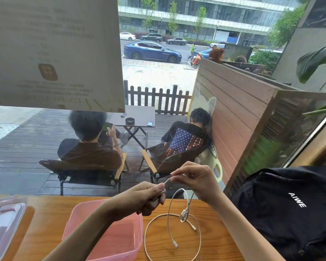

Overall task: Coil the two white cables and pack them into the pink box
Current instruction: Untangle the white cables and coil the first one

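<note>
Currently both hands are raised above the wooden tabletop (211, 247), just right of the translucent pink plastic box (105, 232), which I take as my landmark. Left hand (149, 199): fingers curled into a closed fist around one end of a thin white cable (184, 194). Right hand (198, 178): thumb and fingertips pinched on the same cable slightly farther along, other fingers loosely bent. A short taut run spans the two hands; the rest drops in a loop down toward the table right of the box, with a plug hanging low.

My reading: the left hand anchors the end so the right can feed length and form turns. Holding it in the air keeps the slack free to swing rather than drag. Coiling looks barely begun.

Second white cable (152, 225): lying on the table immediately right of the box in one wide open ring, not yet coiled tight. I cannot tell which dangling connector belongs to which cable where they cross.

Box: open, apparently empty, its near right corner under the left forearm. Clear lid with pink trim (2, 223): well to the left of the box, set aside so the opening stays clear.

Black backpack (290, 210): far right of the box, not involved.

Risk, as I judge it: hanging loop snagging the ring below.
</note>
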